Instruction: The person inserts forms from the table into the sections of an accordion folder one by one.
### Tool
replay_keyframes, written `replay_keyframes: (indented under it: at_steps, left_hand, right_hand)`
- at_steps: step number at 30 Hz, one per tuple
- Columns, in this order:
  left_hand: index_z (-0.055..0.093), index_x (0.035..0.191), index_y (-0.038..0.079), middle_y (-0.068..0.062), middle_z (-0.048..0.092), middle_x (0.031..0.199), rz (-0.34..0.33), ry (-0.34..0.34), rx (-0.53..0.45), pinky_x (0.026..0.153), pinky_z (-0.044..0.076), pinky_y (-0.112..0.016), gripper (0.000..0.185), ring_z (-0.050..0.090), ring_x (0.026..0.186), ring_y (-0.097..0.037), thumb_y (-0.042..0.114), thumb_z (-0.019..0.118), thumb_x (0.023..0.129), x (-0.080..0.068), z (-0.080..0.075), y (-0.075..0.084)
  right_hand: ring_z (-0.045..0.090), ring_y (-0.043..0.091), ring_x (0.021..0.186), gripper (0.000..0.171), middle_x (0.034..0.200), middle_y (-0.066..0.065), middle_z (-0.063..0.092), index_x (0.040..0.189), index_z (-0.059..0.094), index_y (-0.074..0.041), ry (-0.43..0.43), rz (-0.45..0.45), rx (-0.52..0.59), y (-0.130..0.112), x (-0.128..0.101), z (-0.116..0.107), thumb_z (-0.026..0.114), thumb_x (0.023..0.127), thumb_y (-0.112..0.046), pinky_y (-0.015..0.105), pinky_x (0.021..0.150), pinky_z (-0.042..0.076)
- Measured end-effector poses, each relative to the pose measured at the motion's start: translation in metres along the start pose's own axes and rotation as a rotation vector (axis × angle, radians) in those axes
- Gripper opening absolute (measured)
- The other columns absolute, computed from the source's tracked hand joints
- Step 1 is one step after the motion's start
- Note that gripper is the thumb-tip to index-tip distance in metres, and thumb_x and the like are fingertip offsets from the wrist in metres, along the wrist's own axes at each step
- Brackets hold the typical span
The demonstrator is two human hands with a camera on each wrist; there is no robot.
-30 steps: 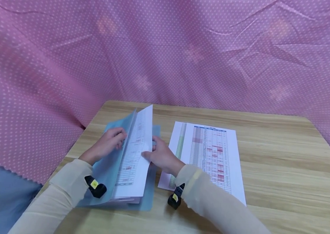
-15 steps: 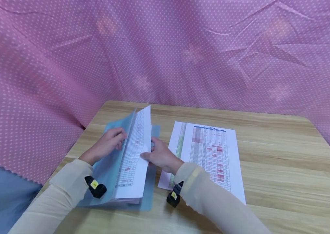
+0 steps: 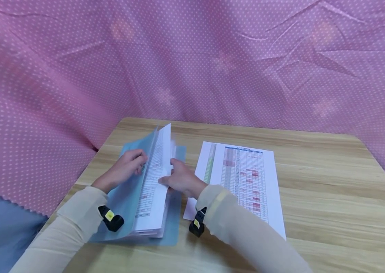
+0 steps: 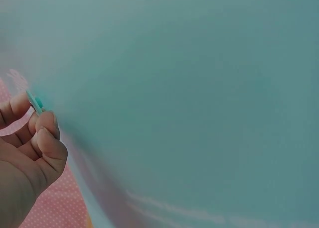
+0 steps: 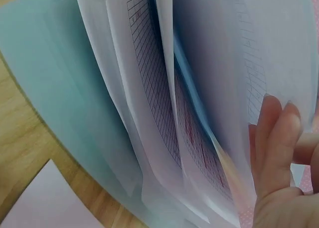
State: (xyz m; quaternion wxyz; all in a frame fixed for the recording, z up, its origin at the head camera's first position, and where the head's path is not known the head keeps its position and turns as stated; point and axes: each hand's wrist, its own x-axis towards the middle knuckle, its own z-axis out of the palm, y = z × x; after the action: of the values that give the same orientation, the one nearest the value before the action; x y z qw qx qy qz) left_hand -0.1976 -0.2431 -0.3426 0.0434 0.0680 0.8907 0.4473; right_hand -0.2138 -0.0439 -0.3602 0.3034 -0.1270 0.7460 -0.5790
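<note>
blue folder (image 3: 127, 189) lies open at the wooden table's (image 3: 315, 212) left edge. left hand (image 3: 125, 167) pinches its raised cover, fingers curled. right hand (image 3: 180, 180) pinches a lifted printed sheet (image 3: 155, 182). only the right wrist view shows several fanned sheets behind it.

Long cream sleeves (image 3: 76, 216) are worn on both arms, thin and snug down to the wrists. A small black device (image 3: 111, 218) with a yellow tag is strapped at each wrist. Both hands are bare, nails kept short.
</note>
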Motion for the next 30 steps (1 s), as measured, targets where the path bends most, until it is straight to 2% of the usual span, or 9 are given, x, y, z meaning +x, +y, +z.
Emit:
replay_keyframes:
  at_steps: [8,14,18,22,27,30]
  left_hand:
    - [0.051,0.089,0.002,-0.012,0.047,0.074,0.026,0.003,0.006,0.065,0.043,-0.031,0.024,0.051,0.067,-0.021,0.022,0.041,0.098,0.003,0.001,-0.005]
    - [0.051,0.087,0.003,-0.011,0.046,0.073,0.043,0.0,-0.012,0.065,0.043,-0.031,0.023,0.05,0.067,-0.021,0.021,0.041,0.098,0.003,0.003,-0.004]
    - [0.051,0.088,0.001,-0.012,0.046,0.073,0.055,0.002,-0.017,0.064,0.042,-0.03,0.023,0.05,0.066,-0.021,0.02,0.042,0.097,0.003,0.003,-0.005]
    - [0.051,0.088,-0.001,-0.011,0.046,0.073,0.057,0.005,-0.013,0.063,0.043,-0.03,0.023,0.05,0.065,-0.02,0.019,0.042,0.097,0.003,0.003,-0.006]
    - [0.051,0.091,0.001,-0.011,0.046,0.076,0.034,0.004,0.004,0.065,0.041,-0.032,0.024,0.051,0.067,-0.021,0.022,0.041,0.098,0.0,0.003,-0.003]
    - [0.05,0.091,0.002,-0.011,0.046,0.076,0.016,-0.001,0.005,0.066,0.04,-0.031,0.025,0.05,0.069,-0.022,0.024,0.04,0.099,-0.001,0.003,-0.003]
  right_hand:
    - [0.064,0.02,0.072,0.047,0.091,0.006,0.062,0.128,0.044,-0.007,0.03,-0.011,-0.064,-0.003,0.008,0.017,0.066,0.086,-0.007,0.031,0.063,0.051]
    - [0.063,0.018,0.073,0.042,0.089,0.004,0.061,0.126,0.046,-0.01,0.051,0.016,-0.138,-0.003,0.012,0.024,0.065,0.088,-0.011,0.033,0.069,0.05]
    - [0.063,0.017,0.074,0.053,0.091,0.003,0.061,0.134,0.041,-0.011,0.067,0.028,-0.176,-0.003,0.013,0.026,0.065,0.088,-0.013,0.033,0.072,0.049]
    - [0.063,0.017,0.072,0.056,0.091,0.004,0.06,0.136,0.039,-0.009,0.076,0.008,-0.203,-0.003,0.014,0.028,0.065,0.087,-0.013,0.032,0.07,0.05]
    - [0.063,0.018,0.069,0.041,0.089,0.005,0.061,0.122,0.047,-0.008,0.082,-0.018,-0.176,0.0,0.014,0.025,0.066,0.086,-0.011,0.03,0.063,0.051]
    - [0.065,0.02,0.066,0.042,0.086,0.006,0.063,0.124,0.046,-0.008,0.075,-0.004,-0.126,0.003,0.013,0.019,0.065,0.087,-0.014,0.031,0.061,0.052]
